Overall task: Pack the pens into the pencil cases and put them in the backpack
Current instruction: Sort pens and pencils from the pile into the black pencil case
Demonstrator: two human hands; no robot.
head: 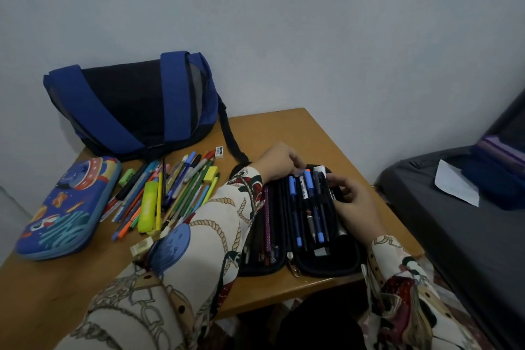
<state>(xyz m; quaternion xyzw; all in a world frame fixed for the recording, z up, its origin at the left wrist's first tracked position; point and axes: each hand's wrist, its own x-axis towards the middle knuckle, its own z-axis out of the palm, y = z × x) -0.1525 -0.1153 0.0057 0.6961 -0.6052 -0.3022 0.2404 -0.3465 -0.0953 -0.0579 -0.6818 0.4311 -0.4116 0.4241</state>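
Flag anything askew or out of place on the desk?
Nothing damaged or spilled. The loose pens lie in an untidy heap beside the closed blue pencil case, still unpacked. The white eraser sits apart near the backpack.

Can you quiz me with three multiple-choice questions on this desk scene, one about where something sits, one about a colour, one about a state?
1. Where does the backpack sit?
A. far left of the table, against the wall
B. on the bed
C. on the floor

2. What colour is the highlighter in the loose pile?
A. red
B. yellow-green
C. white

3. What state is the black case in?
A. zipped shut
B. inside the backpack
C. lying open with pens in it

Answers:
1 A, it stands at the far left corner beside the wall.
2 B, its body is bright yellow-green among the pens.
3 C, both halves lie spread flat with pens in their loops, and both the left hand and right hand are at its far end.
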